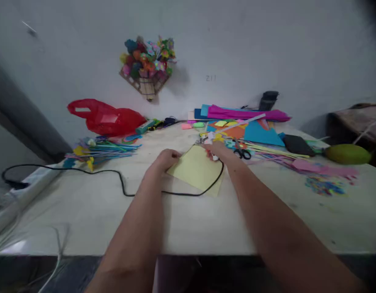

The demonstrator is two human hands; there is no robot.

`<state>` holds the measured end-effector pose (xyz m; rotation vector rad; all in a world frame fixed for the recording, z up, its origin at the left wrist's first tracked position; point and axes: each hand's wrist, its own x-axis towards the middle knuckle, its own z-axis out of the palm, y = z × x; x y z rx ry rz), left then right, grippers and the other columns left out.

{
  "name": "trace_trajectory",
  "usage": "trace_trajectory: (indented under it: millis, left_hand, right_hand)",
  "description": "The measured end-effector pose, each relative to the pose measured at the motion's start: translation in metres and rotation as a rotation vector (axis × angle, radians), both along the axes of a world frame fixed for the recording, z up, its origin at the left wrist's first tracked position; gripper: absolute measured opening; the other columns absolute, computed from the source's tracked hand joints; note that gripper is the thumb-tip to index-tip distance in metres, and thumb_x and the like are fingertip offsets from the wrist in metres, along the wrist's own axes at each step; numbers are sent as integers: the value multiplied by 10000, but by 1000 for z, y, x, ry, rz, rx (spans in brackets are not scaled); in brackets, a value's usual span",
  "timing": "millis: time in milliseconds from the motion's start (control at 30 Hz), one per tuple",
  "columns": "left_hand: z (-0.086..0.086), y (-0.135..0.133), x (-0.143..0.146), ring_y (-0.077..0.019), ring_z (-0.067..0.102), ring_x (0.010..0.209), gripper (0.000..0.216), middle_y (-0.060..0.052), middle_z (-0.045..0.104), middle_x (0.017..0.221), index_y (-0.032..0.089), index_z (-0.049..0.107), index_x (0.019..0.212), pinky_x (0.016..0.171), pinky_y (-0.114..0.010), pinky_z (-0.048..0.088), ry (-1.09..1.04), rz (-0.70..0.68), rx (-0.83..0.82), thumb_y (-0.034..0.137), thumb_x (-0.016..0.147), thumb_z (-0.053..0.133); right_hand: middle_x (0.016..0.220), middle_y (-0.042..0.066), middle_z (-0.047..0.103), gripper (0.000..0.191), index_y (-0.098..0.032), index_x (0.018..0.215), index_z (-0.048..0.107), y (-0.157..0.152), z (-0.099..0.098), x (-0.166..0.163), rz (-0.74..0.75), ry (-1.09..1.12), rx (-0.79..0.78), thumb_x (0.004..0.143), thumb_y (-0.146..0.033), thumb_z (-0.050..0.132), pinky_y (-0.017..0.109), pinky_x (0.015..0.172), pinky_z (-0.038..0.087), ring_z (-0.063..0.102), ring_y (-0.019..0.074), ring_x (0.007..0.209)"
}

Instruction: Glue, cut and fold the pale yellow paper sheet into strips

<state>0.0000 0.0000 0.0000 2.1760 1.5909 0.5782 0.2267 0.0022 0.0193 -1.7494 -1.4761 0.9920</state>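
Observation:
A pale yellow sheet of paper lies at an angle on the table between my hands. My left hand is at its left edge, fingers curled and pinching the sheet. Over the sheet's upper right edge, my right hand is closed around a corded tool that looks like a glue gun; its white and red body is mostly hidden by my fingers. A black cord runs from it across the paper and table to the left. Small white and silvery pieces sit at the paper's top corner, too blurred to name.
Black scissors lie right of my right hand, near coloured sheets and paper strips. A red plastic bag and craft flowers on stems are at left. A white power strip borders the table's left side.

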Motion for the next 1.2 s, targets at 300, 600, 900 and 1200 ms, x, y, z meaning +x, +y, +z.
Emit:
trace_trajectory:
  millis: [300, 600, 900, 1200]
  left_hand:
    - [3, -4, 1, -163, 583, 725, 364, -35, 679, 762, 142, 695, 939, 623, -221, 420, -98, 32, -96, 152, 608, 542]
    - [1, -2, 0, -164, 586, 726, 352, -33, 678, 771, 153, 696, 932, 625, -225, 421, -129, 41, -116, 167, 609, 557]
    - [-2, 0, -1, -155, 580, 701, 351, -25, 670, 745, 154, 700, 919, 606, -220, 417, -155, 29, -109, 174, 599, 558]
    - [-2, 0, 0, -149, 568, 684, 367, -16, 660, 733, 161, 699, 923, 590, -216, 415, -151, 34, -109, 171, 587, 552]
  right_hand:
    - [427, 10, 525, 319, -129, 651, 509, 4, -3, 4, -49, 102, 2, 755, -420, 587, 195, 323, 369, 472, 93, 319]
    - [387, 5, 496, 311, -136, 643, 505, 9, -8, 7, -96, 91, 12, 744, -416, 594, 203, 312, 368, 484, 114, 322]
    - [377, -9, 469, 308, -149, 636, 474, 4, -3, 3, -83, 63, 31, 745, -410, 594, 201, 311, 349, 471, 110, 317]
    - [403, -23, 473, 322, -157, 631, 464, 4, -5, 4, -52, 48, 13, 725, -428, 609, 202, 334, 348, 471, 100, 323]
